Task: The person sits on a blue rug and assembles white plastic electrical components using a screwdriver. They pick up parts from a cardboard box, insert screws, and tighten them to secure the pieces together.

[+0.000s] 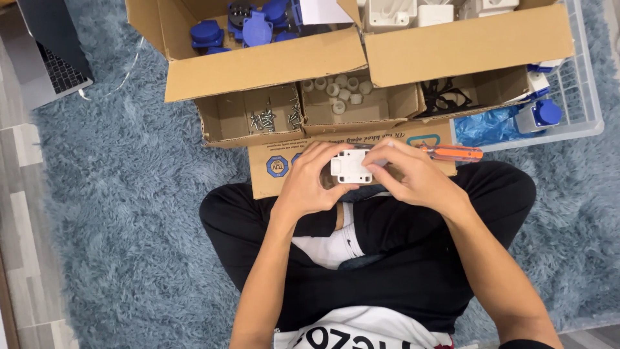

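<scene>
While you hold the white plastic housing (pixel 351 165) over your crossed legs, your left hand (pixel 312 183) has its fingers clamped on its left side, so keep that grip steady. Your right hand (pixel 413 174) closes on its right side with the orange-handled screwdriver (pixel 450 152) pinned under the fingers; keep the tool in line with the part. The small cardboard trays of screws (pixel 268 118) and white caps (pixel 338 92) lie just ahead, close to your knuckles. Open blue rug (pixel 129 194) lies to your left.

Left hand (pixel 310 184), right hand (pixel 413 176) meet over crossed legs, fingers (pixel 323 152) curled.
</scene>
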